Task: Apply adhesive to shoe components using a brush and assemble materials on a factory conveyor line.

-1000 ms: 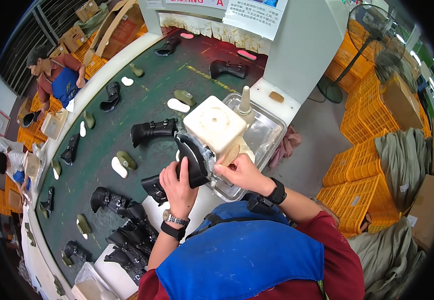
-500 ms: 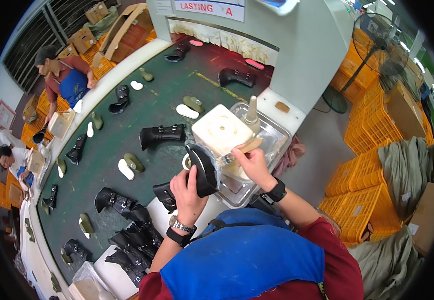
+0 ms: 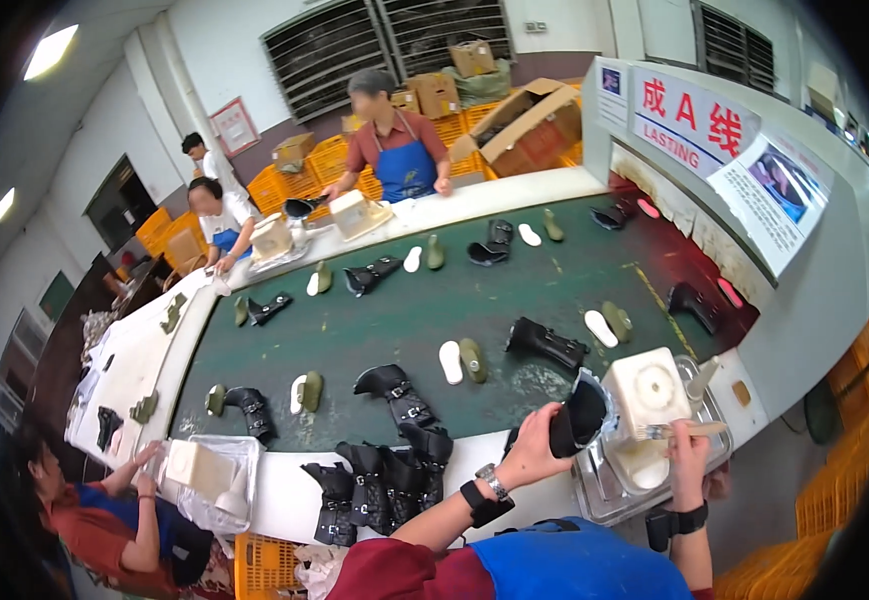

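Note:
My left hand (image 3: 534, 450) is closed around a black boot upper (image 3: 580, 416), its open, pale-lined edge turned toward a white square container (image 3: 626, 375). In my right hand (image 3: 689, 462) is a flat brush, gripped by its wooden handle (image 3: 709, 428). The bristles point left, over the front of the container and a little apart from the boot. A metal tray (image 3: 594, 497) holds the container and a pale nozzle bottle (image 3: 700, 378). Part of the boot is hidden behind my left fingers.
Black boots, green shoe lasts and white insoles lie across a green conveyor (image 3: 284, 385). Several black boots (image 3: 369, 490) crowd the white ledge to my left. A co-worker (image 3: 104, 515) sits at the near left; others work across the belt. A grey machine (image 3: 824, 290) stands at right.
The view has swung left and up, showing more of the room. The brush has gone from the boot's edge to over the container's front. Both hands keep their holds.

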`<state>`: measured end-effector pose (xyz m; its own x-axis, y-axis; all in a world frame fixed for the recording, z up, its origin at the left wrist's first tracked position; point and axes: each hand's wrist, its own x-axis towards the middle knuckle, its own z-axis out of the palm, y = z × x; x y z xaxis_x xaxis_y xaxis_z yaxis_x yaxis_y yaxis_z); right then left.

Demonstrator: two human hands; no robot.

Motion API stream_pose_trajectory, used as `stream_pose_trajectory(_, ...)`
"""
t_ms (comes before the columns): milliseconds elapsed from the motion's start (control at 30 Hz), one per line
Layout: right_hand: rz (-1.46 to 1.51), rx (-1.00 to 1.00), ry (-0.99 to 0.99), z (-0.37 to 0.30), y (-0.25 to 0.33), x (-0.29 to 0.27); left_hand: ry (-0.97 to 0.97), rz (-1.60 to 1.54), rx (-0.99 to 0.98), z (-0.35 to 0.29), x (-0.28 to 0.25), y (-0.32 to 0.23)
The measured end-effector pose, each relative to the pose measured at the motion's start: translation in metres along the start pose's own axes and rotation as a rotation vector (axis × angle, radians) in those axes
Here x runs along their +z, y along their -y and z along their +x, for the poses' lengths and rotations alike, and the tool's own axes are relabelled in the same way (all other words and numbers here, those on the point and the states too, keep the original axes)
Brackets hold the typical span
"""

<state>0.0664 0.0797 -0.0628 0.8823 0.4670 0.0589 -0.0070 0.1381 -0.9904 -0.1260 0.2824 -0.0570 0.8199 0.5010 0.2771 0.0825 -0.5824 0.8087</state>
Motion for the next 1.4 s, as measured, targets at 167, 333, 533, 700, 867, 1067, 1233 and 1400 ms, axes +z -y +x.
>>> stream_pose_trajectory(167,0.112,0.026,-0.075,0.009,0.022,-0.014,0.057,-0.817,-0.265,0.018,-0.042,0.021)
stream_pose_trajectory(333,0.205,0.026,-0.099,0.013,0.021,-0.03,0.125,-1.567,-0.394,0.024,-0.048,0.052)
stream_pose_trajectory(533,0.173,0.033,-0.187,-0.002,0.035,-0.037,0.195,-1.147,-0.294,0.026,-0.041,0.042)
stream_pose_trajectory(700,0.053,-0.018,-0.073,0.007,0.057,-0.042,0.461,-0.946,-0.33,0.031,-0.065,0.036)
stream_pose_trajectory(867,-0.151,-0.128,0.16,0.02,0.115,-0.006,0.776,-0.865,-0.331,0.038,-0.058,0.017)
stream_pose_trajectory(1067,-0.251,-0.344,0.63,0.014,0.122,0.04,0.979,-0.848,-0.327,0.041,-0.016,0.001)
stream_pose_trajectory(1233,-0.36,-0.406,0.688,0.003,0.115,0.06,1.053,-0.77,-0.392,0.036,-0.01,-0.006)
stream_pose_trajectory(1400,-0.432,-0.468,0.697,-0.001,0.105,0.055,1.0,-0.815,-0.378,0.028,-0.011,-0.014)
